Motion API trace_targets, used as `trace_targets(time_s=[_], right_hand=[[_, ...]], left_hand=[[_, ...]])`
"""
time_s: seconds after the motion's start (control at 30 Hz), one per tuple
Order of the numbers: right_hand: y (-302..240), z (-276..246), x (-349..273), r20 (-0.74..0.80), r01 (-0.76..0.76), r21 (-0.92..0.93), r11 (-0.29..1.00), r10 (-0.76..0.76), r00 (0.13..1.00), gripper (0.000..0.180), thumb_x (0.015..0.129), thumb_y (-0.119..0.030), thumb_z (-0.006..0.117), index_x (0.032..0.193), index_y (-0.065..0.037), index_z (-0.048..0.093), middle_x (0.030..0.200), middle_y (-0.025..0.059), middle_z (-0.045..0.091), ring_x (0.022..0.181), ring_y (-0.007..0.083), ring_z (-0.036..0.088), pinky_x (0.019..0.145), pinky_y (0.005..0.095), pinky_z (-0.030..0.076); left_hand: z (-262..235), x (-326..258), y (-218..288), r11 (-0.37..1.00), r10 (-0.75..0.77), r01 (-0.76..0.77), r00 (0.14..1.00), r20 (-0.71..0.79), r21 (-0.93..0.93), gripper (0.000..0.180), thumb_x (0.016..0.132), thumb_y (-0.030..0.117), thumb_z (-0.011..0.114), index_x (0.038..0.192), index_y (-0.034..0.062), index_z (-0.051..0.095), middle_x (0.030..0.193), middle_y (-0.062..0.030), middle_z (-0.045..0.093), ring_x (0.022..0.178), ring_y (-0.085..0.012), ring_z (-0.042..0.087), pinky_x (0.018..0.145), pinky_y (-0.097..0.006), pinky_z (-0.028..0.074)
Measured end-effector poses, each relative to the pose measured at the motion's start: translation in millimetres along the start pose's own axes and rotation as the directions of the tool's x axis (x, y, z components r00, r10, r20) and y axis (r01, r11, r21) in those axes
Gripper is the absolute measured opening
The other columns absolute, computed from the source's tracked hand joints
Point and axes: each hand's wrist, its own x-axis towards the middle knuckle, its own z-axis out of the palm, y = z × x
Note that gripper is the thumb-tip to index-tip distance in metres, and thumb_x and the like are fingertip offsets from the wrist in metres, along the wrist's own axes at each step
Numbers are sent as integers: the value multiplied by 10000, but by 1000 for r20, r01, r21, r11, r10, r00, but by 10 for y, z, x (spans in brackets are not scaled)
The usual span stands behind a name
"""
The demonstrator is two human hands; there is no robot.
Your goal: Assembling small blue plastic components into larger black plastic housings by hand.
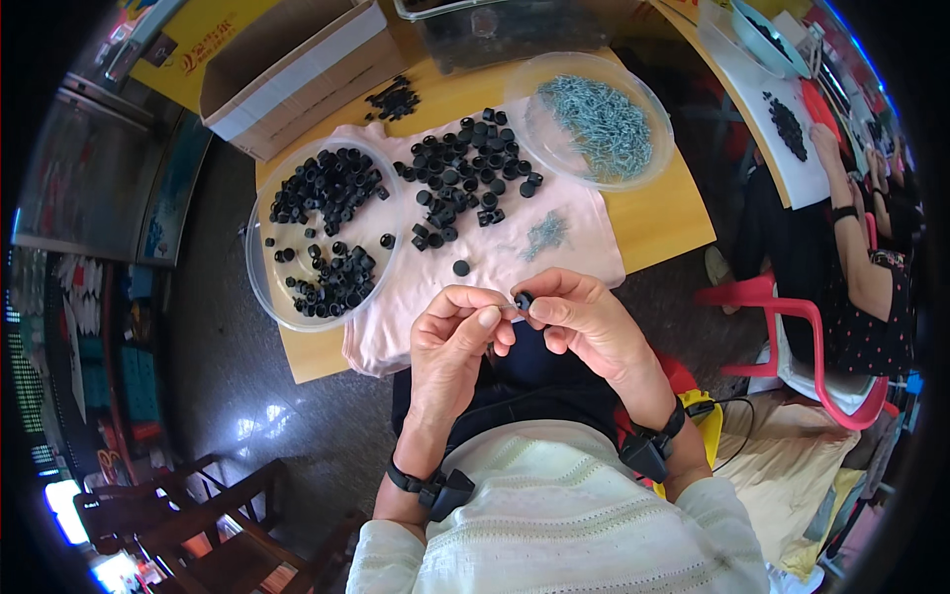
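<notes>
Close together at the near edge of the table, my two hands meet over my lap. Between the right hand's point(586, 319) thumb and fingers is a small round black cap point(523, 299). My left hand point(453, 332) pinches a thin metal piece point(509, 306) whose end points at the cap; whether they touch is too small to tell. Ahead lies a single black cap point(461, 267) on the pink cloth point(495, 255). Beyond it are many loose black caps point(465, 163). To their right, a small heap of silvery metal pieces point(546, 236) rests on the cloth.
A clear round tray point(259, 282) of black parts stands left. A clear tray point(529, 148) of silvery metal pieces is far right. Behind are a cardboard box point(297, 74), small black parts point(393, 99) and a plastic bin point(505, 35). At right, a person point(851, 257) sits by a red chair point(816, 346).
</notes>
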Motion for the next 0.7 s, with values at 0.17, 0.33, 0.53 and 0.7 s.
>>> trace_targets(time_s=[0.17,0.33,0.53,0.7], right_hand=[[43,24,-6,-19,-15,5,1000,15,1000,257,851,-93,691,1092,-17,641,947,46,674,769,58,615,522,169,485],[80,15,1,-24,-24,20,999,25,999,249,851,-102,693,1082,-23,647,947,38,672,775,49,609,517,166,480],[92,17,9,-37,-4,-8,1000,3,999,234,853,-104,692,1073,-31,654,939,33,670,776,50,604,528,166,472],[120,48,3,-68,66,-164,984,-78,995,214,856,-92,685,1058,-27,659,932,31,670,764,60,608,544,181,481]], left_hand=[[-39,-17,3,999,8,-8,1000,-2,-31,81,912,52,599,961,-12,593,921,-114,653,721,-121,611,631,-230,500],[-65,-33,-10,1000,0,0,1000,-9,-26,85,905,54,612,958,-10,593,919,-107,654,728,-121,615,633,-231,503],[-70,-48,-21,988,79,-72,996,-39,140,100,890,45,633,965,-12,597,916,-94,654,747,-120,620,652,-228,505],[-77,-84,-38,976,107,-96,993,-48,198,111,880,25,641,977,-13,603,910,-78,650,754,-114,617,666,-227,507]])
